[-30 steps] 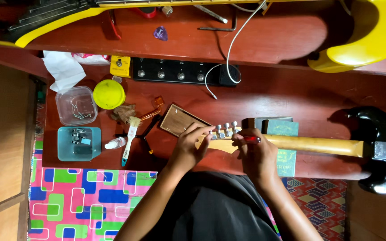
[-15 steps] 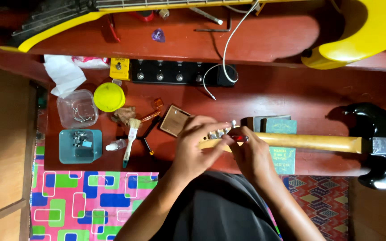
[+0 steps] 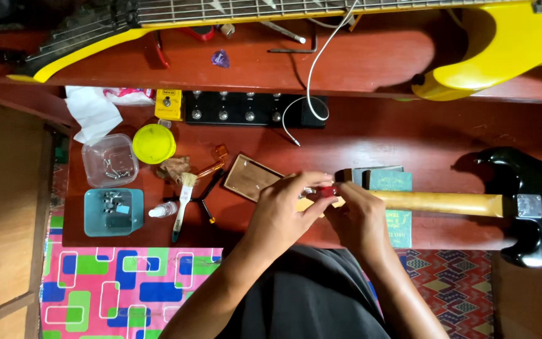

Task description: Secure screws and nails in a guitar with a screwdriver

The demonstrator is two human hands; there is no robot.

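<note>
A black electric guitar [image 3: 534,207] lies on the red-brown table [image 3: 377,132], its pale wooden neck [image 3: 446,203] pointing left. My left hand [image 3: 283,210] reaches over the headstock and covers it, fingers curled around it. My right hand [image 3: 362,220] rests on the neck end beside it, pinching a small red-handled tool [image 3: 328,191] whose tip shows between the two hands. The neck end rests on green books [image 3: 391,182]. The tuners are hidden under my fingers.
To the left lie a brown wooden plate [image 3: 249,177], brush [image 3: 183,201], small white bottle [image 3: 161,210], blue tray [image 3: 113,212], clear tub of screws [image 3: 109,161] and yellow lid [image 3: 154,143]. A black pedal board [image 3: 246,110] and yellow guitar [image 3: 509,37] sit behind.
My left hand has slid right over the headstock, hiding the tuners that showed before. Both hands have drawn closer together around the red tool.
</note>
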